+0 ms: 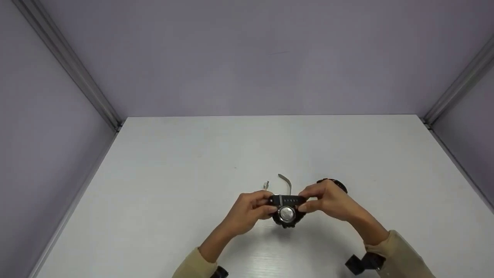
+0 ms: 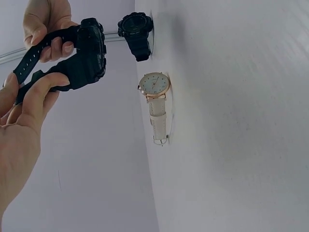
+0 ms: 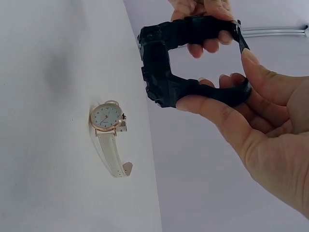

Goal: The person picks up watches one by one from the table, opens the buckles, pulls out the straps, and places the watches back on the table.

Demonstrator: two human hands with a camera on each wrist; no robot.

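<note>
Both hands hold a chunky black digital watch point(image 1: 286, 211) above the white table point(image 1: 185, 162), its metal case back facing the head camera. My left hand point(image 1: 265, 206) grips the left end of the looped strap. My right hand point(image 1: 308, 201) pinches the right end, where the strap ends overlap. In the left wrist view the black watch point(image 2: 89, 50) sits between my left hand point(image 2: 29, 89) and the right hand point(image 2: 46, 29). The right wrist view shows the black watch point(image 3: 161, 67) as a loop held by my right hand point(image 3: 227, 82), with the left hand point(image 3: 203, 24) on its far side.
A gold-cased watch point(image 3: 107, 118) with a white strap lies flat on the table just beyond the hands; its white strap point(image 1: 285, 182) shows in the head view. A second black watch point(image 2: 136, 34) rests behind my right hand. Grey walls enclose the table on three sides.
</note>
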